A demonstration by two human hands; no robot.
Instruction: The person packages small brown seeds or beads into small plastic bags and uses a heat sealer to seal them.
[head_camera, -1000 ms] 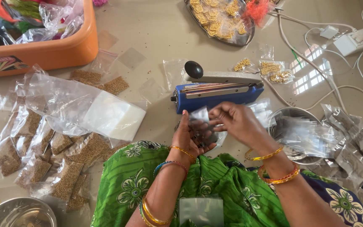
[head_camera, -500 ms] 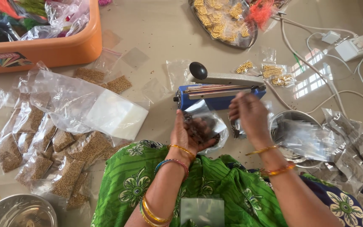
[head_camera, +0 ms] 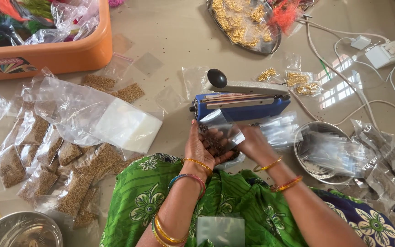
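Left hand [head_camera: 202, 148] cups small clear pouch [head_camera: 218, 132] of dark beads just before blue sealer [head_camera: 241, 106]; right hand [head_camera: 252, 144] pinches pouch edge. Film thin, slippery, limp; grip best near open mouth.

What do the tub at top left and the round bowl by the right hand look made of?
The orange tub looks like moulded plastic: even colour, smooth rounded rim, soft sheen. The round bowl seems to be polished metal, probably steel: its thin silver rim shines. Clear packets fill it.
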